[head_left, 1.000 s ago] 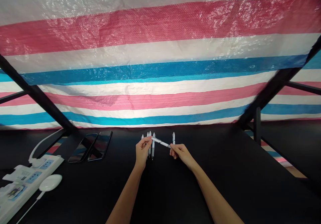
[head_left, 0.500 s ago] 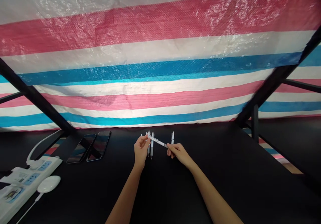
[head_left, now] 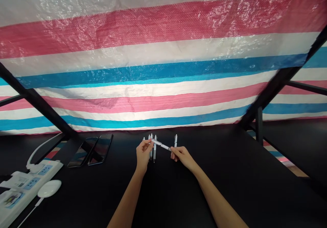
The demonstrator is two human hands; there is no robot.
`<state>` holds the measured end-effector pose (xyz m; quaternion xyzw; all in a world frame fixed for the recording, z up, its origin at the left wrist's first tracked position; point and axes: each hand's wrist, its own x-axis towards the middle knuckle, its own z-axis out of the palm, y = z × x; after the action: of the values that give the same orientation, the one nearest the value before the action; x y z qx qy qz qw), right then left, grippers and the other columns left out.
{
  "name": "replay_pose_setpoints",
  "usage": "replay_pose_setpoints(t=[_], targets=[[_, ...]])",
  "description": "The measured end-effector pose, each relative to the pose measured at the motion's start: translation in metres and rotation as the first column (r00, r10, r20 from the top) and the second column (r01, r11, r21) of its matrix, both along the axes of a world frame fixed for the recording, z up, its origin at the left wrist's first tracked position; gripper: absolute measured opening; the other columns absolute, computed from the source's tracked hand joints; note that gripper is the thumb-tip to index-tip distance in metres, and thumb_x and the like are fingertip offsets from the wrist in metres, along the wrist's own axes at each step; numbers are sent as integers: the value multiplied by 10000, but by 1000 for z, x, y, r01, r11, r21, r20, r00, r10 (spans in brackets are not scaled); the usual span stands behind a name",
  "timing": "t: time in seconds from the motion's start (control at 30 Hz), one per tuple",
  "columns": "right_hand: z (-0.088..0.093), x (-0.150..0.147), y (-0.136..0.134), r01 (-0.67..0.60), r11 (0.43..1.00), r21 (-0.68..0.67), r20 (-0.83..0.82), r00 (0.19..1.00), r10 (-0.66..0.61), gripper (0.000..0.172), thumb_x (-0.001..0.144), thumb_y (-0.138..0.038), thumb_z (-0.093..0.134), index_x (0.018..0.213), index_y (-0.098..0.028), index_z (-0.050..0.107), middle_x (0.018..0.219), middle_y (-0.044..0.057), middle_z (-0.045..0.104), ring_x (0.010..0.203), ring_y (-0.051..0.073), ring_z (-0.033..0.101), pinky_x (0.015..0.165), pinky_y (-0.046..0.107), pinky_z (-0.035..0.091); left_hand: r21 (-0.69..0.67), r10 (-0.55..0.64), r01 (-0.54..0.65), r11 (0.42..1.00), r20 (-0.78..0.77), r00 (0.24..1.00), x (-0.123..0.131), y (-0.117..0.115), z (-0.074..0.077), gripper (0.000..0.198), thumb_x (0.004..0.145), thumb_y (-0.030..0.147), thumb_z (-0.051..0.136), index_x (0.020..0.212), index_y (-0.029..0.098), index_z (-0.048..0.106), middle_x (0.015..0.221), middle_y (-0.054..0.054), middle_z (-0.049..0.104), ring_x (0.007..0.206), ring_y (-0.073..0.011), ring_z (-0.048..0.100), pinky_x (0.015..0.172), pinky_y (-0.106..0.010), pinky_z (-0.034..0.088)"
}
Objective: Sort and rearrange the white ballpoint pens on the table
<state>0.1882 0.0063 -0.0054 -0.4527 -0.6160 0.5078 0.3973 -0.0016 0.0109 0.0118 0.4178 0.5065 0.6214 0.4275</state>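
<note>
A white pen is held slantwise above the black table between both hands. My left hand pinches its upper left end between thumb and fingers. At the lower right end, my right hand grips it, the tip covered by the fingers. Several white pens with grey grips lie side by side under and beside my left hand, which partly hides them. One more white pen lies upright in view just behind my right hand, its lower part covered.
Two dark phones lie to the left. Nearer on that side are a white power strip with plugs and a white round charger on a cable. Striped sheeting hangs behind the table, between slanted black frame bars.
Hardly anything differs. Both hands keep hold of the pen in nearly the same place, and the view has shifted very slightly.
</note>
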Motion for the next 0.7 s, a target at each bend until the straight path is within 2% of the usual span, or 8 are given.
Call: replay_pose_setpoints(t=[0.1,0.17,0.27,0.33,0.43,0.53,0.7], targets=[[0,-1,0,9,1000,5,9,1000,-9,571,793,-636,457,494,-165,579,496,16,544,426,101,466,467,231,359,30,-24,24,999,-14,1000,2,1,-2,314,630,359,711,849,138,668,724,-27,651,641,-117,592,599,-227,467],[-1,-2,0,9,1000,15,32,999,-10,576,802,-635,442,504,-165,590,465,8,521,419,101,459,464,230,350,57,-64,66,996,-31,997,5,0,-5,412,644,359,705,992,153,629,790,-42,668,647,-119,599,603,-237,481],[-2,-5,-2,-16,999,33,71,997,13,578,828,-620,416,531,-163,612,427,-7,478,411,98,446,461,225,334,66,-151,155,986,-59,987,12,-2,-9,710,671,337,696,1302,191,404,834,-51,682,637,-123,611,603,-252,496],[-1,-7,-4,-33,998,48,81,996,29,567,842,-599,413,547,-161,618,441,-9,482,420,95,448,464,220,327,71,-203,207,976,-63,977,16,-4,-10,824,684,319,694,1381,198,271,869,-73,693,672,-140,632,637,-272,506],[2,-9,-7,-52,995,86,85,995,44,536,851,-567,431,560,-157,618,485,-7,509,440,91,454,478,215,333,77,-251,254,964,-43,967,18,-5,-10,899,699,311,687,1417,201,159,938,-112,697,724,-161,649,676,-298,510],[7,-10,-10,-77,992,105,111,992,65,518,850,-551,448,565,-154,622,508,-3,527,457,93,468,487,211,340,71,-257,257,964,-19,966,18,-6,-8,908,701,342,682,1418,189,146,911,-105,700,701,-155,650,660,-285,501],[13,-11,-14,-96,989,112,175,982,76,483,848,-538,460,604,-158,630,502,-8,525,469,100,483,488,207,340,82,-198,199,977,-22,980,17,-5,-6,791,713,351,662,1370,169,261,752,-48,685,733,-171,651,640,-275,487]])
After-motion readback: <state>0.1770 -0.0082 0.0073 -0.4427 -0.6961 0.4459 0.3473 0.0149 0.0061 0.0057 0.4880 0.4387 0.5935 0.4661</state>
